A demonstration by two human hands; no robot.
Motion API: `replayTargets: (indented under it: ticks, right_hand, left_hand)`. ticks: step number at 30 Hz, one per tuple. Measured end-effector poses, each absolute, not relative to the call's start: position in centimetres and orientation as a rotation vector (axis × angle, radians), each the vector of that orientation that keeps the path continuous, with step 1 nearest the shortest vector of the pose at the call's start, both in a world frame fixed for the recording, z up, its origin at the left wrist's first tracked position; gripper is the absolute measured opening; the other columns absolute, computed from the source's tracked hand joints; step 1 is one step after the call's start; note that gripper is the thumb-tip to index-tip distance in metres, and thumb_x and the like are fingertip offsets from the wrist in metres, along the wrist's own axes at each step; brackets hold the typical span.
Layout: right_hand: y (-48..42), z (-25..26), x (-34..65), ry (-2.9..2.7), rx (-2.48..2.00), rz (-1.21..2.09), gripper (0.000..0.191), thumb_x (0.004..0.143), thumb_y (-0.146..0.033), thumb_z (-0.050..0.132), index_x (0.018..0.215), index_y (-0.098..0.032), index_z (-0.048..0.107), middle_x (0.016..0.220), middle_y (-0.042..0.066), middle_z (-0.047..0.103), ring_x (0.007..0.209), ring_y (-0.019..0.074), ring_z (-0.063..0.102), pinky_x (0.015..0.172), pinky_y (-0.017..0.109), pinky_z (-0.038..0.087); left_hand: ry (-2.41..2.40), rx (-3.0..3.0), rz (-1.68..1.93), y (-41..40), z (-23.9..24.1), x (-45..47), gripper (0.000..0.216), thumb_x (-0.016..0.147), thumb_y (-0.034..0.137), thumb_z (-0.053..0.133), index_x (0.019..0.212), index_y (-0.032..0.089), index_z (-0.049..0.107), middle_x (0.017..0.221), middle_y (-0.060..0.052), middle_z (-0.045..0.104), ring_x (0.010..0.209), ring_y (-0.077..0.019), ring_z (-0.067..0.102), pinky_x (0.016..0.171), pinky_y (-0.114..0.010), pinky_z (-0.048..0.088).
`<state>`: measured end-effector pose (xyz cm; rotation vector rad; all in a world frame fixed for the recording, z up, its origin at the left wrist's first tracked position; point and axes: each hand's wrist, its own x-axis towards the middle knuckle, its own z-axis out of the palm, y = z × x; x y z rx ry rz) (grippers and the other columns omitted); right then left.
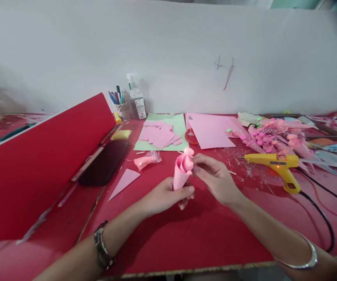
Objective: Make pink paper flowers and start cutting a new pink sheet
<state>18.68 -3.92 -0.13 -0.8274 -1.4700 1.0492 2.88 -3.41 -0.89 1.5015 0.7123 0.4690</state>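
My left hand (pixel 164 197) is closed around the lower part of a pink paper cone (pixel 181 173), held upright over the red table (pixel 186 234). A small pink ball (pixel 188 151) sits at the cone's open top. My right hand (pixel 213 175) is at the cone's upper rim, its fingers pinched on the paper edge beside the ball. A watch is on my left wrist and a silver bangle on my right.
A yellow glue gun (pixel 276 164) with a black cord lies to the right. Behind it lie several finished pink cones (pixel 270 136). Pink paper squares (pixel 159 134) on a green sheet, a large pink sheet (pixel 211 132), a pen cup (pixel 123 105), a bottle and a red board (pixel 39 168) are around.
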Motion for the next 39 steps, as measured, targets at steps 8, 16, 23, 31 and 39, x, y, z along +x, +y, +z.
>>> replayTargets:
  ticks: [8,16,23,31,39]
  right_hand:
    - [-4.24,0.21,18.5,-1.541,-0.86,1.097,0.009,0.076,-0.017,0.053,0.079,-0.022,0.06,0.075,-0.001,0.056,0.071,0.0108,0.054,0.066,0.025,0.047]
    - [-4.36,-0.09,18.21,-1.555,-0.882,1.015,0.012,0.074,-0.014,0.055,0.08,-0.022,0.062,0.081,0.0,0.06,0.077,0.0115,0.056,0.071,0.027,0.049]
    - [-4.18,0.14,18.64,-1.418,-0.999,0.798,0.021,0.08,-0.019,0.05,0.097,-0.024,0.062,0.093,0.002,0.06,0.083,0.0119,0.057,0.074,0.027,0.049]
    - [-4.56,0.07,18.3,-1.366,-1.016,0.751,0.016,0.074,-0.02,0.059,0.089,-0.022,0.063,0.086,0.0,0.066,0.077,0.0121,0.062,0.069,0.025,0.052]
    - [-4.74,0.19,18.3,-1.513,-0.922,0.61,0.01,0.073,-0.013,0.059,0.077,-0.021,0.064,0.079,0.0,0.062,0.078,0.0118,0.058,0.07,0.026,0.049]
  left_hand:
    - [0.79,1.55,0.621,-3.6,-0.69,3.16,0.021,0.074,0.024,0.055,0.093,0.018,0.055,0.086,-0.002,0.058,0.081,-0.0156,0.053,0.071,-0.028,0.042]
    - [0.983,1.753,0.82,-3.5,-1.27,3.39,0.009,0.076,0.024,0.049,0.073,0.016,0.05,0.069,0.001,0.049,0.064,-0.0116,0.045,0.058,-0.024,0.038]
    - [0.996,1.745,0.74,-3.58,-1.14,3.37,0.031,0.08,0.034,0.044,0.056,0.018,0.032,0.055,0.006,0.029,0.051,-0.0074,0.03,0.048,-0.021,0.026]
    - [0.978,1.763,0.667,-3.62,-1.25,3.34,0.027,0.081,0.034,0.043,0.06,0.017,0.037,0.057,0.006,0.031,0.053,-0.0073,0.031,0.049,-0.021,0.027]
    - [0.941,1.749,0.67,-3.68,-1.44,3.32,0.028,0.08,0.034,0.044,0.06,0.017,0.034,0.056,0.006,0.028,0.052,-0.0068,0.029,0.047,-0.02,0.025]
